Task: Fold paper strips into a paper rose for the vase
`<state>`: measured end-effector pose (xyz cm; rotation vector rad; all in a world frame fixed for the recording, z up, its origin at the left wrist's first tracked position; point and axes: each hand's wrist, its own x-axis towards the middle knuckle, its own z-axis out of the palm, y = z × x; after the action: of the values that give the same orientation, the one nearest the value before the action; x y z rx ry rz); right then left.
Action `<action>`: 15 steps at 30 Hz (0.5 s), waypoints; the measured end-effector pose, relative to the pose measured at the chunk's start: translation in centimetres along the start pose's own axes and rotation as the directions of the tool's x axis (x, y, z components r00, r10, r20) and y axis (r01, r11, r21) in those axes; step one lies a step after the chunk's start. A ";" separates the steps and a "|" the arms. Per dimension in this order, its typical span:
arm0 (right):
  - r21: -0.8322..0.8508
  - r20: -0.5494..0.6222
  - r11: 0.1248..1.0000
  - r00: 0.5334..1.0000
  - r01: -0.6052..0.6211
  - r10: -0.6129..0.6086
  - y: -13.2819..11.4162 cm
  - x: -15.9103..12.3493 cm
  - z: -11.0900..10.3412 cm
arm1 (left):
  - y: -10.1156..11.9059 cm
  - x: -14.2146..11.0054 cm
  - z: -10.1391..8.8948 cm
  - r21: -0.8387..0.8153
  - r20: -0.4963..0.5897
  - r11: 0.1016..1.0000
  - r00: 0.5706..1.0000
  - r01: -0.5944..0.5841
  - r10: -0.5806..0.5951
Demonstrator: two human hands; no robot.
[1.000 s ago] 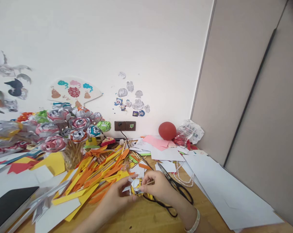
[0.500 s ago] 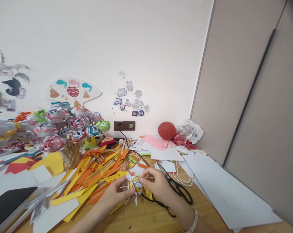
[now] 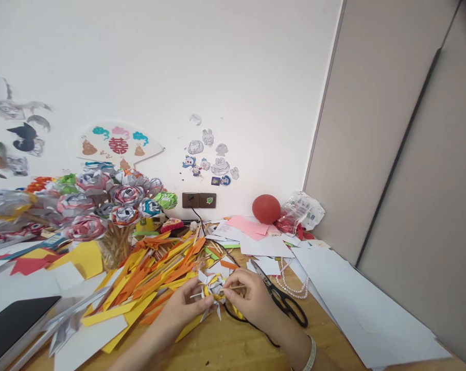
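On the white wall [image 3: 256,77] ahead of you, a fan-shaped sheet [image 3: 118,146] shows 3 clouds, 2 blue and 1 pink, above a red character. To its right you have a cluster of cartoon cutouts [image 3: 220,166], and below them a brown socket plate [image 3: 199,200] with 2 panels: a black plug [image 3: 191,198] in the left, a green sticker [image 3: 209,201] on the right. Farther right, your red balloon [image 3: 266,208] sits beside a crumpled clear plastic bag [image 3: 304,208]. A beige cabinet [image 3: 372,129] stands at your right; a black-topped slab [image 3: 20,330] lies at your near left.
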<state>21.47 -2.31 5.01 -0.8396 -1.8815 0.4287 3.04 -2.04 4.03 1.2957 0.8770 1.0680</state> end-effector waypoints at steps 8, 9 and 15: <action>-0.146 -0.024 0.989 0.999 0.025 -0.029 0.3 -0.3 0.5 | -0.1 0.1 0.1 -0.002 -0.045 1.000 0.999 -0.013 0.013; -0.162 -0.022 0.987 1.000 0.019 -0.022 0.3 -0.3 0.6 | -0.1 0.1 0.1 0.005 -0.056 1.000 0.998 -0.016 0.016; -0.176 0.019 0.983 0.998 -0.059 0.063 0.3 -0.3 0.9 | -0.1 0.3 0.3 0.077 -0.125 0.995 0.989 -0.066 0.075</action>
<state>20.87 -2.23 4.20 -1.0152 -1.9407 0.3152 3.38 -1.82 4.01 1.3378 0.9799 1.1948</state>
